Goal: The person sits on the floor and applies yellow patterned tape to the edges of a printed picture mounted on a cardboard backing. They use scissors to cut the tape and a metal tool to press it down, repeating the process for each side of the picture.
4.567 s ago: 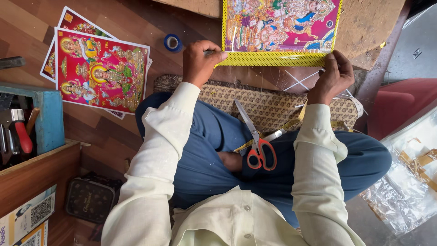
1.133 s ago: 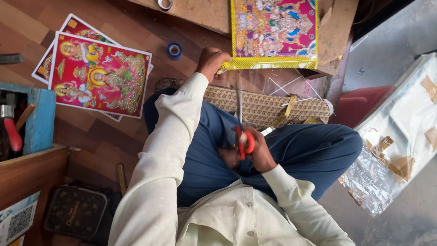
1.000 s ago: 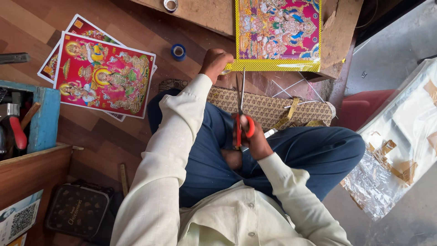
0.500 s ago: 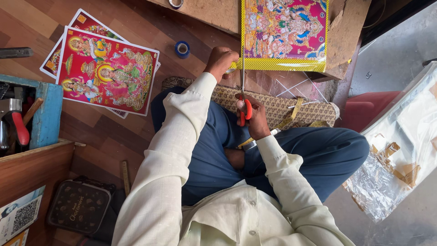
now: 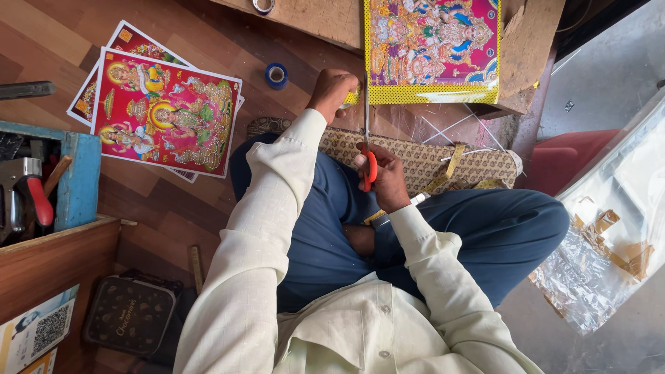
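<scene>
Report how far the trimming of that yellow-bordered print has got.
Done: scissors are in the right hand, blades at the yellow-bordered print. In hand: the left hand holds its lower-left corner. Left: no finished cut shows; the red prints lie aside.

Both arms outstretched, hands [image 5: 331, 88] [image 5: 383, 176] closed

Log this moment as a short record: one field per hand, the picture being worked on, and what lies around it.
left hand: grips the lower left corner of the yellow-bordered picture
right hand: grips the red-handled scissors, blades pointing at the picture's lower edge
picture support: wooden board
lap: patterned mat across the knees
left of the person: stacked red prints, blue tape roll, blue toolbox with a hammer
right of the person: clear plastic sheet
</scene>
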Demonstrator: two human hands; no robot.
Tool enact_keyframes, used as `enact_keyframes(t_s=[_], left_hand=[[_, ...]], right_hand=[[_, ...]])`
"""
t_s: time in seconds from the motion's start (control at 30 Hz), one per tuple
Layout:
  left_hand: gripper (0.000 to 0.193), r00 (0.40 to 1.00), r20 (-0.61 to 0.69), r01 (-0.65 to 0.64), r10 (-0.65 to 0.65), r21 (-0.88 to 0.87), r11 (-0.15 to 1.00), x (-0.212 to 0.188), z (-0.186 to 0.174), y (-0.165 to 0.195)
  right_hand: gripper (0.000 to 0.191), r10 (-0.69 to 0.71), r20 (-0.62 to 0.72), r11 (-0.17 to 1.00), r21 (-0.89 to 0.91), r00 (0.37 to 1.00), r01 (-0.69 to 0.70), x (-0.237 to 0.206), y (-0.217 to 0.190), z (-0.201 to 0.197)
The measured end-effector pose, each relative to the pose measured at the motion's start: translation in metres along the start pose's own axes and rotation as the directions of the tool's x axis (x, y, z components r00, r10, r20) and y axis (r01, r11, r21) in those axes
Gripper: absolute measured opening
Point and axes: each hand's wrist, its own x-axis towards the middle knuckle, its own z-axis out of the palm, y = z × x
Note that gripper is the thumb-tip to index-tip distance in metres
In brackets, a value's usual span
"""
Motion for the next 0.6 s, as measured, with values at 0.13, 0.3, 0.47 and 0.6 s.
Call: enact_keyframes(t_s=[0.13,0.3,0.47,0.6], left_hand=[[0.025,0.964,-0.144,-0.206,0.224,0.134,0.969,0.007,-0.008,0.011],[0.075,0.396,-0.068,-0.690,0.916,0.636,0.346,0.028,-0.016,0.019],[0.097,0.602,-0.011,-0.467,0.799,0.807,0.362,0.046,-0.027,0.035],[0.104,0.491,0.041,-0.521,0.870,0.814,0.256,0.051,-0.030,0.052]], right_hand=[[0.060,-0.056,0.097,0.935,-0.344,0.994,0.086,-0.013,-0.007,-0.014],[0.063,-0.299,0.247,0.279,-0.901,0.922,0.332,-0.038,-0.008,-0.054],[0.051,-0.267,0.095,0.643,-0.724,0.959,0.251,-0.018,-0.015,-0.071],[0.060,-0.024,-0.197,0.872,0.475,0.980,0.116,0.046,-0.036,-0.052]])
